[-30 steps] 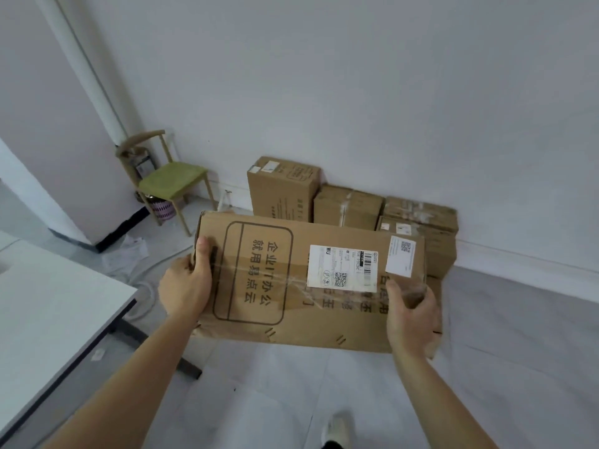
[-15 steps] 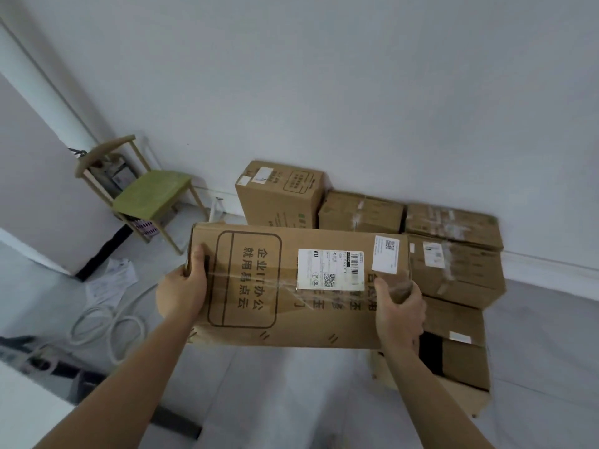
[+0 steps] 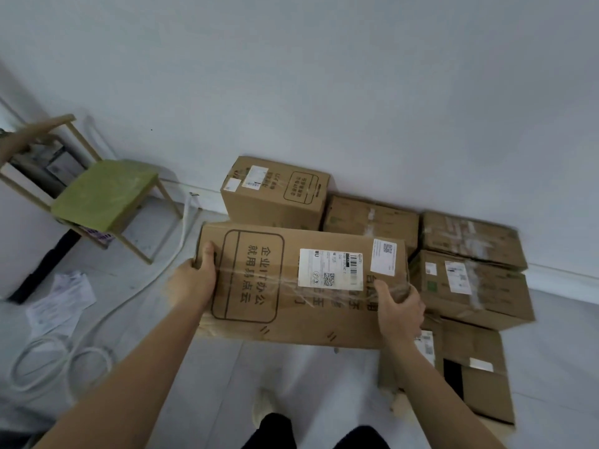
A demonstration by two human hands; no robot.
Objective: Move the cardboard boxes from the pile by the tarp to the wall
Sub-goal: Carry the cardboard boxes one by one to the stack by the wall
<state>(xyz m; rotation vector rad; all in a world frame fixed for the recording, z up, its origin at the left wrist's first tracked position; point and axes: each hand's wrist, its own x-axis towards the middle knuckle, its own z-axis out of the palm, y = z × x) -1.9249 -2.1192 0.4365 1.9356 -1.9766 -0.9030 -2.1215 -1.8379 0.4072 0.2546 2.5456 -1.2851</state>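
Observation:
I carry a long cardboard box (image 3: pixel 291 286) with black printed characters and white shipping labels, held level in front of me. My left hand (image 3: pixel 194 280) grips its left end, fingers curled over the top edge. My right hand (image 3: pixel 398 309) grips its right end near the taped seam. Behind it, against the white wall (image 3: pixel 324 76), stand an upright box (image 3: pixel 275 196), a flat taped box (image 3: pixel 369 218) and a stack of two boxes (image 3: pixel 470 270). A lower box (image 3: pixel 476 367) lies on the floor at my right.
A wooden chair with a green seat (image 3: pixel 103 192) stands at the left by the wall. White hose coils (image 3: pixel 61 361) and loose papers (image 3: pixel 61 299) lie on the grey floor at the left. My foot (image 3: pixel 262 406) shows below the carried box.
I have walked closer to the wall; the boxes there look larger and nearer. The white table at the left has left the view. Both hands keep their grip on the long box.

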